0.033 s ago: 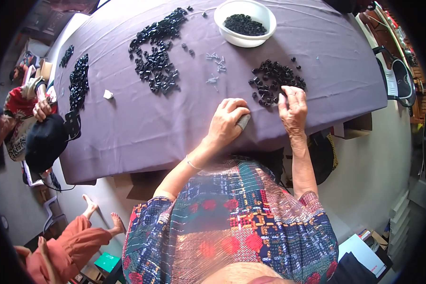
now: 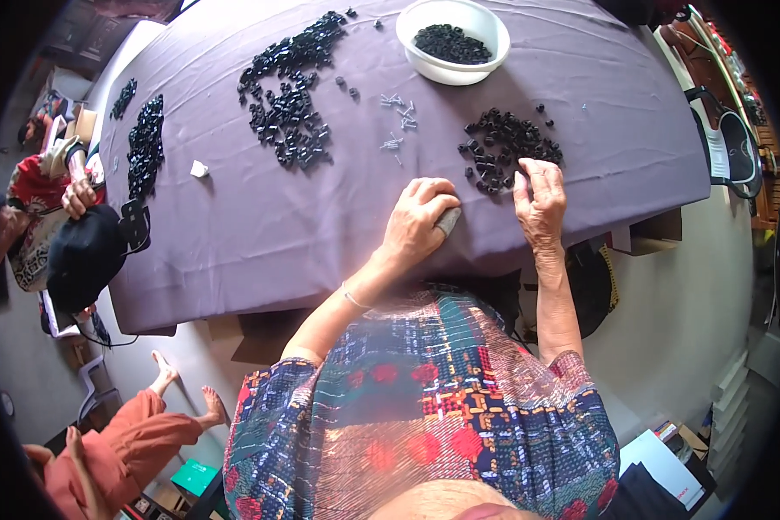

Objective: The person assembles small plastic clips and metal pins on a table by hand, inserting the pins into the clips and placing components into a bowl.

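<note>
We found the small black pieces heaped on the cloth-covered worktop, the right hand at the heap's near edge, thumb and fingers bent toward each other; we could not tell whether they gripped a piece. The left hand lay nearby, fingers curled by something grey (too hidden to identify, or to call held). Beyond, we saw pale screws and a white bowl with more black pieces. Printed lettering marked a white flat item at lower right; a black cap partly blocked the worktop's left edge.
</note>
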The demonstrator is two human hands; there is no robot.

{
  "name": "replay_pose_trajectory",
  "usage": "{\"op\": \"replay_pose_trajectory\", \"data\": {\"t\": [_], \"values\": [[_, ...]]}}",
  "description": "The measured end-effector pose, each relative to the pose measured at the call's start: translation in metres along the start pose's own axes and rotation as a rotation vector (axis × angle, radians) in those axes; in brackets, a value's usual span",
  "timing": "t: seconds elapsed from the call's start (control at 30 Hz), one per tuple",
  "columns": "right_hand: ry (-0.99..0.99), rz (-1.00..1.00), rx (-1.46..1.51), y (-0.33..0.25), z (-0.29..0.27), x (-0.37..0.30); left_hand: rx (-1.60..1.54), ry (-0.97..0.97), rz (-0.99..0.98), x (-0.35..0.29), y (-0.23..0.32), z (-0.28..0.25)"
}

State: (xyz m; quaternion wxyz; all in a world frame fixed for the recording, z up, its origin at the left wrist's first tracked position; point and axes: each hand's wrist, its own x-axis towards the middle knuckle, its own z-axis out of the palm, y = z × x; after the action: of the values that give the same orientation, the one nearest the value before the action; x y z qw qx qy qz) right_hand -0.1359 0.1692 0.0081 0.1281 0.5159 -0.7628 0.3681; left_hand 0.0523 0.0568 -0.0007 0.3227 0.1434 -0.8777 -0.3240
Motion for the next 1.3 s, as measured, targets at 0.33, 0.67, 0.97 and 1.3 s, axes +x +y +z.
{"op": "replay_pose_trajectory", "data": {"t": [0.33, 0.67, 0.97, 1.3], "values": [[-0.264, 0.008, -0.001, -0.033, 0.012, -0.015, -0.005, 0.019, -0.01, -0.005, -0.001, 0.001], [-0.233, 0.082, 0.008, -0.032, 0.015, -0.021, 0.019, 0.021, -0.002, -0.003, -0.001, -0.001], [-0.297, -0.05, -0.011, -0.032, 0.018, -0.016, 0.003, 0.031, -0.023, -0.007, -0.002, 0.003], [-0.466, 0.067, 0.014, -0.036, 0.016, 0.003, 0.006, 0.032, -0.033, -0.007, -0.001, 0.002]]}}
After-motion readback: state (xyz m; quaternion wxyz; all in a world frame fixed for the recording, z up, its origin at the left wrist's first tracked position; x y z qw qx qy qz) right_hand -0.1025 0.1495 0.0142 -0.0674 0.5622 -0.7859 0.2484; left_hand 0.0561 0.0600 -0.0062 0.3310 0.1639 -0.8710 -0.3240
